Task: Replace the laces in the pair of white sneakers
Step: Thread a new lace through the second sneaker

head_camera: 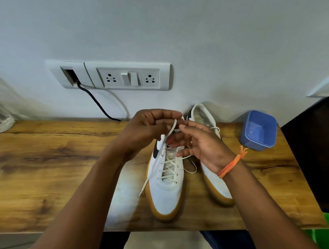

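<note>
While the head view looks down on a wooden table, two white sneakers with tan soles stand side by side on it, toes toward the person. The near sneaker is laced across its lower eyelets, and the left hand pinches a cream lace and draws it up from the top of the shoe, probably to keep it taut and out of the eyelets' way. Its free end trails down past the shoe's left side onto the table. The right hand, an orange thread band on its wrist, spreads its fingers loosely just beside the lace, grasping nothing firmly that I can make out. The far sneaker lies partly under that hand, its lace loose. A blue tub sits near the wall. A dark mark shows on the near sneaker's side, yet no lettering is readable anywhere.
</note>
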`<action>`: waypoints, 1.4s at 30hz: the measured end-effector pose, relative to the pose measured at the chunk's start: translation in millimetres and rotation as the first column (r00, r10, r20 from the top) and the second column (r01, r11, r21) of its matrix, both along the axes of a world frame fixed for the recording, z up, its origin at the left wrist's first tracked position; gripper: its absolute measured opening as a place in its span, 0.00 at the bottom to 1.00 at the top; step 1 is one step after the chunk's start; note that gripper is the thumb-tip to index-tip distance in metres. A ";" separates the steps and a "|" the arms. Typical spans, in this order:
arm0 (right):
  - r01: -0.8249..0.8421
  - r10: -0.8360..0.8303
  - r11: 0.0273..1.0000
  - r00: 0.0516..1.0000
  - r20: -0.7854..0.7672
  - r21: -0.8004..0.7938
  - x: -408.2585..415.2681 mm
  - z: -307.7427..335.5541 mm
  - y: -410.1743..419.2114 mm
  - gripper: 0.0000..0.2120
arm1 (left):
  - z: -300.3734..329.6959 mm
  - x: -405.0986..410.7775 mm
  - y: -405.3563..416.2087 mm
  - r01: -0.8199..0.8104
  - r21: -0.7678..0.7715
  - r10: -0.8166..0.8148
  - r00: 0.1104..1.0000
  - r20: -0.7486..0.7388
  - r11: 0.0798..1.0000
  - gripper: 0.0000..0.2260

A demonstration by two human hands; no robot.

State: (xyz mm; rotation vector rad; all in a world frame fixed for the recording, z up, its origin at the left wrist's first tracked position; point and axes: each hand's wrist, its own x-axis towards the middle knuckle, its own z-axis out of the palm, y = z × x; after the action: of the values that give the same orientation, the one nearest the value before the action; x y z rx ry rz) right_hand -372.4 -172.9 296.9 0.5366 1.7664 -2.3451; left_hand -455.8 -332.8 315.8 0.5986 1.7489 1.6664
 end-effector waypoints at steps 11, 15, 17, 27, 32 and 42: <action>0.021 -0.024 0.985 0.999 -0.020 -0.174 0.1 -5.3 6.8 0.17 | -17.1 -3.6 -0.2 -0.171 -0.331 0.024 0.913 -0.407 0.928 0.03; 0.176 -0.176 0.978 0.984 0.012 -0.112 1.1 -5.3 33.2 0.07 | -6.5 -12.8 -13.4 -0.084 -0.235 0.079 0.996 -0.030 0.968 0.09; 0.250 -0.248 0.967 0.968 0.048 -0.041 2.6 -7.5 43.8 0.05 | -4.4 -20.0 -22.8 -0.124 -0.145 0.145 0.978 0.148 0.982 0.11; 0.314 -0.338 0.939 0.922 0.191 0.143 2.1 -19.1 49.7 0.04 | -15.1 -33.6 -38.7 -0.227 -0.339 0.262 0.963 0.060 0.913 0.22; 0.321 -0.383 0.899 0.906 0.180 0.297 4.8 -21.9 51.9 0.04 | -42.0 -34.8 -49.8 -0.140 -0.874 -0.260 0.922 -0.286 0.466 0.31; 0.076 -0.137 0.920 0.982 0.133 0.385 1.2 -15.8 22.6 0.09 | -31.1 -9.8 -4.3 -0.304 -0.492 0.037 0.876 -0.481 0.816 0.08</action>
State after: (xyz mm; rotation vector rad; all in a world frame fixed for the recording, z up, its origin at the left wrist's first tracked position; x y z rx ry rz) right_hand -371.2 -150.3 281.1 0.8670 2.1721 -1.9579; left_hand -465.7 -337.1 284.7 0.5841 2.5685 1.0650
